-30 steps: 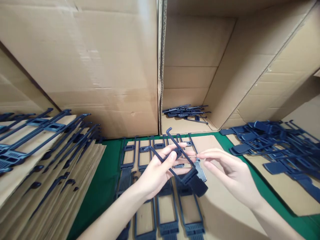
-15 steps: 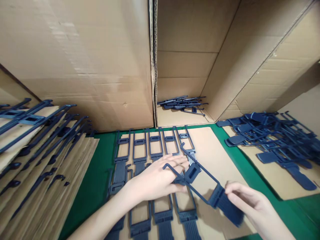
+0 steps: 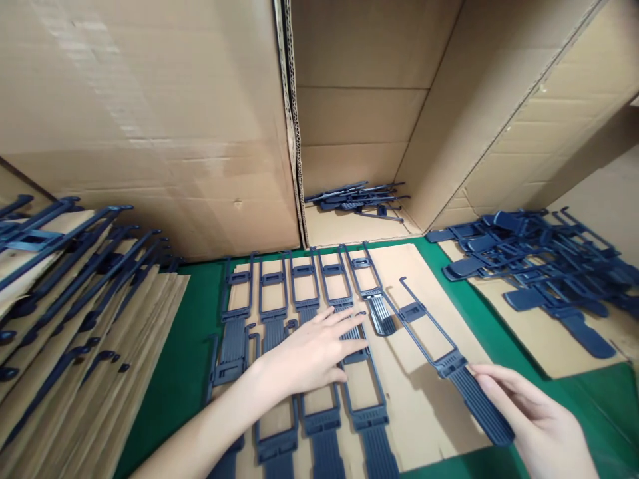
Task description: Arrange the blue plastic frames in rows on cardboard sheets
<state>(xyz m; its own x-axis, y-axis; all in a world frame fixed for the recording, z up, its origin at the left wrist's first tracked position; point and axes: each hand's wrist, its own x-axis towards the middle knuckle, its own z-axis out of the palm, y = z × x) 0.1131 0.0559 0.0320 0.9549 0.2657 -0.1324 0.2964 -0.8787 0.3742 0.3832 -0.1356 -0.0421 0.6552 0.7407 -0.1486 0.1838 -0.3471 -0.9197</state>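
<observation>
Rows of dark blue plastic frames with ribbed paddles, one of them a back-row frame (image 3: 333, 270), lie on a cardboard sheet (image 3: 439, 313). My left hand (image 3: 319, 346) rests over the middle of these rows, fingers spread, palm down, covering parts of several frames. My right hand (image 3: 534, 412) pinches the edge of another dark blue frame (image 3: 452, 359) near its ribbed paddle. This frame slants over the right part of the sheet, its hooked ends pointing up and left, casting a shadow on the cardboard.
Cardboard sheets layered with blue frames (image 3: 114, 332) stand at the left. A messy pile of blue frames (image 3: 529, 259) lies on cardboard at the right. More pieces (image 3: 359, 198) lie inside an open cardboard box (image 3: 359, 120) behind. Green tabletop (image 3: 164, 372) shows between them.
My right hand has moved right with the frame, which has turned over to show its ribbed side and sits away from my left hand. The view has shifted slightly.
</observation>
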